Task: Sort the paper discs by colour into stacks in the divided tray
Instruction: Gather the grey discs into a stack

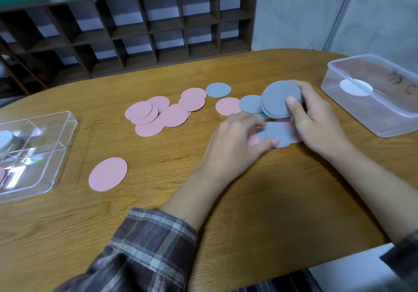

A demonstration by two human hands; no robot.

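My right hand [316,120] holds a tilted stack of grey discs [279,98], thumb pressed on its front face. My left hand [235,142] pinches a single grey disc [277,134] that lies over pink discs [296,133] on the table. Another grey disc [250,104] rests beside the stack, and one more grey disc [218,90] lies farther back. A heap of pink discs [158,115] spreads over the table's middle; a lone pink disc [108,174] lies near the clear divided tray [56,167] at the left, which holds a grey disc [5,139] in one compartment.
A clear plastic box [371,115] with a white disc [356,87] inside stands at the right edge of the wooden table [158,201]. Dark cubby shelves [135,31] line the wall behind. The table's rounded front edge runs near my right forearm.
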